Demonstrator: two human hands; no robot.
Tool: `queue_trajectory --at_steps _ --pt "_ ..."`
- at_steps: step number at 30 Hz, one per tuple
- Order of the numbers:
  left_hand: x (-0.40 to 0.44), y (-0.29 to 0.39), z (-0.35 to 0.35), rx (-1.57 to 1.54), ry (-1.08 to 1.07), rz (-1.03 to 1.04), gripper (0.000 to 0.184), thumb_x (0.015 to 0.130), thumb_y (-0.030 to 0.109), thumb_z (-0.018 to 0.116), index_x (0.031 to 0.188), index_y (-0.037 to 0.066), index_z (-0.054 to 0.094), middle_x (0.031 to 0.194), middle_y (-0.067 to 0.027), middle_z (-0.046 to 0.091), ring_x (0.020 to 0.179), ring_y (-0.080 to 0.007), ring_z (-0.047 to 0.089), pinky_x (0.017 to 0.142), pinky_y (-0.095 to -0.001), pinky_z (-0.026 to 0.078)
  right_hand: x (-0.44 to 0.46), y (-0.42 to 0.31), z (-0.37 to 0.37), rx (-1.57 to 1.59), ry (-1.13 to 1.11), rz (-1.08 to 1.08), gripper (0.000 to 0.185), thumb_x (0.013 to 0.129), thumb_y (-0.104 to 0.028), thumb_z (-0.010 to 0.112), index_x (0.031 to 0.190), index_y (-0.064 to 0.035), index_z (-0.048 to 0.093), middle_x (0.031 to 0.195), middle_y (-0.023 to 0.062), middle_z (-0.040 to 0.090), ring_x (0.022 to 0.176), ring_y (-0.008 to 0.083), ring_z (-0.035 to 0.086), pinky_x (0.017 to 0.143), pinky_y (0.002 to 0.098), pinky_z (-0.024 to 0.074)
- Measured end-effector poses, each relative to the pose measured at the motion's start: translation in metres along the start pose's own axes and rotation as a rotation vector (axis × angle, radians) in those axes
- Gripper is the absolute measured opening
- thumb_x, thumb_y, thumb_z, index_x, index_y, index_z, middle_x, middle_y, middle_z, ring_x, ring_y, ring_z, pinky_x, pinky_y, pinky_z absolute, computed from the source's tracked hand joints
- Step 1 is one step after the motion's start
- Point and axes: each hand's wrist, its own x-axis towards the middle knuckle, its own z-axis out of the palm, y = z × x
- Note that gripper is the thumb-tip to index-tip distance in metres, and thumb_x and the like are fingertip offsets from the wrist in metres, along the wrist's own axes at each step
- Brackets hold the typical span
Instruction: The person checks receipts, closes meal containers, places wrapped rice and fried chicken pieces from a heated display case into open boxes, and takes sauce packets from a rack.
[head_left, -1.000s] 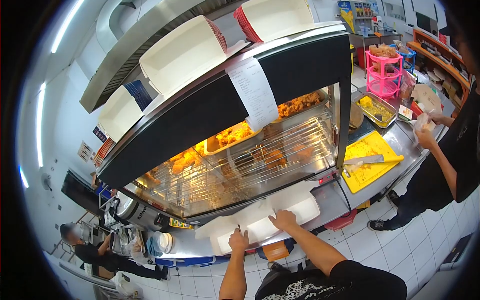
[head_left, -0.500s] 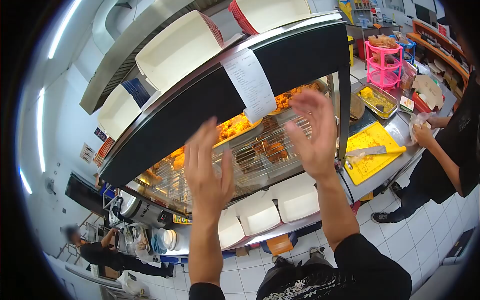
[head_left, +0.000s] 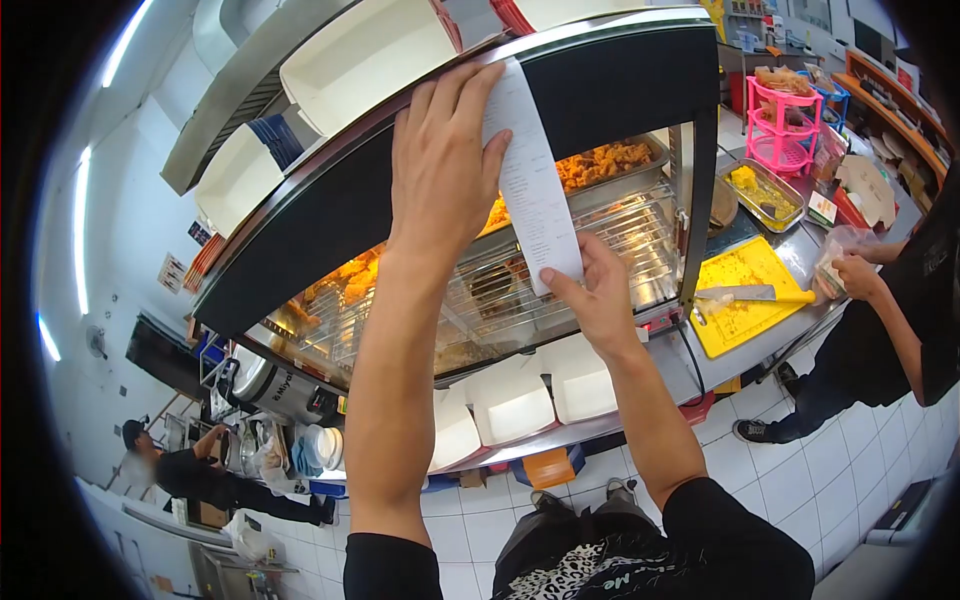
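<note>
A long printed paper receipt (head_left: 534,185) hangs down the black top panel (head_left: 625,75) of a heated food display case. My left hand (head_left: 440,165) lies flat on that panel, fingers stretched upward, with its fingertips and thumb by the receipt's upper left edge. Lower down, my right hand (head_left: 598,300) pinches the receipt's bottom end between thumb and fingers, pulling the strip fairly straight. Behind the paper, trays of fried food (head_left: 605,166) and a wire rack (head_left: 630,240) show through the case's glass.
White paper food trays (head_left: 370,60) stand on top of the case, and more trays (head_left: 512,405) line its front. To the right, a knife (head_left: 740,293) rests on a yellow cutting board (head_left: 750,320). A co-worker (head_left: 880,300) there holds a plastic bag; another person (head_left: 200,475) stands far left.
Both hands were raised in front of the case, apart from the receipt. The left has moved up onto the panel; the right has dropped and taken hold of the receipt's lower end.
</note>
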Motion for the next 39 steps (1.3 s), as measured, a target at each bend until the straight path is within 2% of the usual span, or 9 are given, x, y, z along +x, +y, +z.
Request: queue_trajectory --at_steps 2,5,8,14,17,26,39 --pt "0.000 -0.001 0.001 -0.018 0.001 -0.009 0.056 0.086 0.006 0.074 0.140 0.008 0.059 0.136 -0.0128 0.062 0.125 -0.0358 0.055 0.108 -0.0458 0.044 -0.007 0.012 -0.004 0.009 -0.009 -0.002 0.028 0.092 -0.001 0.071 0.118 0.0052 0.062 0.109 0.0111 0.074 0.097 0.0133 0.069 0.086 0.0295 0.0546" --pt "-0.001 -0.001 -0.001 -0.014 -0.008 0.000 0.059 0.085 0.006 0.076 0.141 0.009 0.059 0.136 -0.0131 0.061 0.126 -0.0357 0.055 0.108 -0.0459 0.044 -0.018 0.025 -0.014 0.053 -0.020 0.099 0.036 0.092 0.002 0.072 0.125 0.0065 0.060 0.115 0.0132 0.073 0.105 0.0161 0.069 0.095 0.0309 0.0535" --pt "-0.003 -0.003 0.000 -0.023 -0.008 -0.017 0.061 0.084 0.006 0.077 0.142 0.012 0.059 0.136 -0.0119 0.060 0.126 -0.0353 0.054 0.109 -0.0464 0.043 -0.032 0.035 -0.021 0.032 0.005 0.126 0.033 0.092 0.002 0.071 0.124 0.0060 0.061 0.114 0.0124 0.074 0.105 0.0156 0.069 0.095 0.0308 0.0534" --pt "-0.009 -0.005 0.004 0.082 -0.010 -0.029 0.072 0.082 0.011 0.079 0.149 0.021 0.054 0.137 -0.0066 0.055 0.123 -0.0300 0.052 0.102 -0.0448 0.040 -0.061 0.062 -0.046 -0.048 0.064 0.237 0.028 0.093 0.001 0.070 0.120 0.0028 0.063 0.107 0.0087 0.074 0.097 0.0132 0.070 0.089 0.0292 0.0539" --pt "-0.009 -0.004 0.005 0.082 -0.012 -0.048 0.073 0.083 0.012 0.080 0.150 0.023 0.053 0.137 -0.0059 0.055 0.122 -0.0295 0.052 0.101 -0.0455 0.040 -0.074 0.060 -0.051 0.083 0.115 0.270 0.026 0.093 -0.001 0.070 0.118 0.0017 0.064 0.104 0.0079 0.075 0.093 0.0120 0.069 0.086 0.0286 0.0540" --pt "-0.010 -0.007 0.008 0.051 -0.002 -0.063 0.074 0.082 0.012 0.081 0.150 0.026 0.054 0.138 -0.0045 0.055 0.123 -0.0298 0.051 0.104 -0.0474 0.039 -0.088 0.061 -0.054 0.108 0.153 0.259 0.015 0.096 -0.003 0.068 0.111 0.0009 0.068 0.100 0.0078 0.075 0.088 0.0127 0.068 0.084 0.0295 0.0548" --pt "-0.011 -0.010 0.010 0.055 0.008 -0.052 0.073 0.082 0.013 0.081 0.149 0.027 0.056 0.136 -0.0042 0.056 0.123 -0.0292 0.051 0.106 -0.0465 0.039 -0.086 0.063 -0.059 0.086 0.178 0.246 0.016 0.096 -0.003 0.068 0.111 0.0008 0.068 0.099 0.0076 0.075 0.086 0.0123 0.068 0.081 0.0285 0.0545"
